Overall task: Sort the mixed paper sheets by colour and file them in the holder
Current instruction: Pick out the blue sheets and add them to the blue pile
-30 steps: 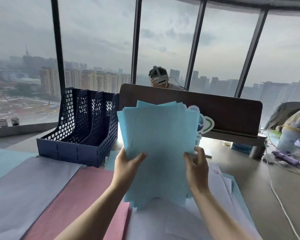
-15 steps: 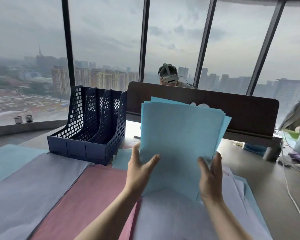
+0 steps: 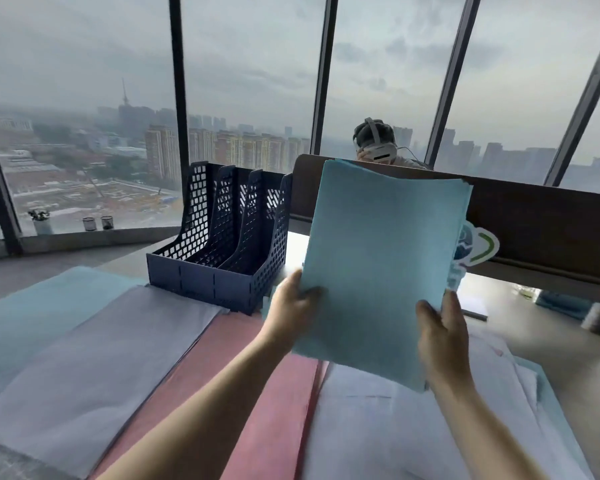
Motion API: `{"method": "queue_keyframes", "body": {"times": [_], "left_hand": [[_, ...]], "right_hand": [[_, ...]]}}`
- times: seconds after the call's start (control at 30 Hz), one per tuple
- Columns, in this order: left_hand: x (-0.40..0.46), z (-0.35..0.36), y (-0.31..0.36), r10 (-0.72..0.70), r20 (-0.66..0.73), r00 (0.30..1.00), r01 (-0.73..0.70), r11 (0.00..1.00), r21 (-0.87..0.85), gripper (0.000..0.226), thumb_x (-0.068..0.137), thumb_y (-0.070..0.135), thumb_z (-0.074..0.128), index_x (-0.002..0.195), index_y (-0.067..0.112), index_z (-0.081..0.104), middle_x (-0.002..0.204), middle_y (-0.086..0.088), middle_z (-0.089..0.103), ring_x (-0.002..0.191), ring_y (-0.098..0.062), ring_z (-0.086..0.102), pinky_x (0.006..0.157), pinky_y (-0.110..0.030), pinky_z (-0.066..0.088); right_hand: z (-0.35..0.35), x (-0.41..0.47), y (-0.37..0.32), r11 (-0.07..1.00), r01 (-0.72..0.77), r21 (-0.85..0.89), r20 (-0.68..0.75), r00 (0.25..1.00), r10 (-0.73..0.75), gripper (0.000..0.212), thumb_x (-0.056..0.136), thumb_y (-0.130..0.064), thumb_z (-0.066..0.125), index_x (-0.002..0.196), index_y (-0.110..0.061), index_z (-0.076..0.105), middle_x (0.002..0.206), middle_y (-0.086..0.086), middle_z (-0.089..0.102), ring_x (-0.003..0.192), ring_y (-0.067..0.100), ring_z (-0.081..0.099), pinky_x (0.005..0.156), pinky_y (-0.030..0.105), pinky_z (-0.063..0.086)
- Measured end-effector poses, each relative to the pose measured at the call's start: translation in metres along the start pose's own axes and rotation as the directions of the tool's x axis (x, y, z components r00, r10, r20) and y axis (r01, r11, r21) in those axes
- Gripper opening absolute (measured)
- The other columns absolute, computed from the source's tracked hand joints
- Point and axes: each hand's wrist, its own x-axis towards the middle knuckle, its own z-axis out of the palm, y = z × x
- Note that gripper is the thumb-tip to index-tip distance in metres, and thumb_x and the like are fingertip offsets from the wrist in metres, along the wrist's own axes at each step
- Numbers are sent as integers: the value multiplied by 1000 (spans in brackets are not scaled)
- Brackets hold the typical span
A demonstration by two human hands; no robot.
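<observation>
No readable text, labels, brands or numbers anywhere in view.

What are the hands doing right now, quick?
Left hand: closed on the left edge of the blue paper stack, holding it up.
Right hand: closed on the same stack's lower right edge.

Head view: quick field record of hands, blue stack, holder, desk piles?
left hand: grips blue stack's left edge
right hand: grips its lower right edge
blue stack: upright, lifted off desk, edges roughly squared
holder: dark blue, visible slots look empty, left of stack
desk piles: light blue, lavender, pink, white
</observation>
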Motion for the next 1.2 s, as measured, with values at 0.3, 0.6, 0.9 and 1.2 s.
{"method": "queue_keyframes", "body": {"times": [0.3,0.6,0.9,1.2], "left_hand": [[-8,-217,17,-131,-84,988,140,984,107,28,65,14,63,94,12,66,74,8,72,68,-4,64,67,-21,54],[-15,-425,-16,-209,-443,872,472,596,649,28,76,12,74,103,7,70,96,-14,71,89,-27,65,73,-30,45],[11,-525,-51,-163,-505,847,530,299,793,21,84,18,67,105,14,67,107,-14,68,97,-31,62,82,-36,51],[27,-528,-79,-230,-477,848,513,134,848,38,80,30,71,116,20,63,108,-9,69,94,-27,62,73,-30,46]], "right_hand": [[142,-51,-67,988,-138,66,522,849,84,26,90,6,45,64,1,49,45,10,44,33,20,38,36,21,30],[322,-142,-99,894,-446,-48,843,462,276,14,97,-4,52,89,5,60,63,14,57,43,19,60,45,28,52],[443,-181,-105,867,-452,-212,857,340,387,16,92,0,45,77,-3,51,58,14,57,42,25,63,42,29,53],[470,-180,-83,923,3,-385,828,443,344,25,76,-7,53,52,-9,49,45,8,57,30,20,52,40,22,43]]}}
